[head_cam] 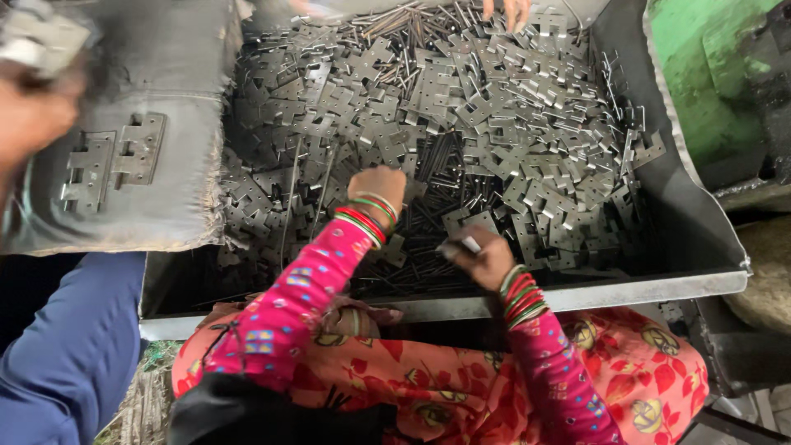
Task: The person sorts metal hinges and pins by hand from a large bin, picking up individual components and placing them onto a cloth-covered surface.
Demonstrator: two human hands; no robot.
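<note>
Hinge plate (pixel 43 37) in left hand (pixel 29 115), blurred.

Tray (pixel 577 292) packed with hinge plates (pixel 494 124) and pins (pixel 441 165); co-worker's arms (pixel 329 264) block my near side.

Left hand (pixel 29 115) raised at the far left edge, motion-blurred, fingers look curled shut (detail too smeared to say more). Blue-sleeved left arm (pixel 70 346) runs up from below. Right hand out of frame.
</note>
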